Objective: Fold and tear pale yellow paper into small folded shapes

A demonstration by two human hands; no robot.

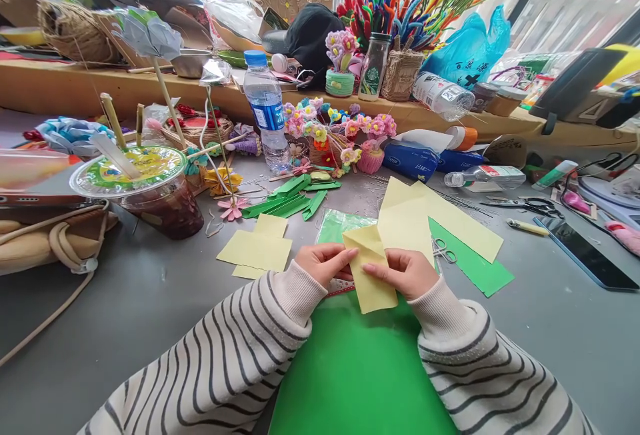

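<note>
Between my two hands is a small piece of yellow paper with a slanted crease near its top. My left hand pinches its left edge, thumb in front. On the other side, my right hand grips the right edge, its thumb lying across the front and the fingers behind. Below the hands lies a large green sheet. Several cut yellow pieces rest left of my left hand. Larger yellow sheets lie beyond my right hand, partly over a green paper strip and beside small scissors.
Folded green paper strips lie farther back. A lidded drink cup stands at left, a water bottle behind. At right are a phone, a cutter knife and black-handled scissors. Craft flowers line the back.
</note>
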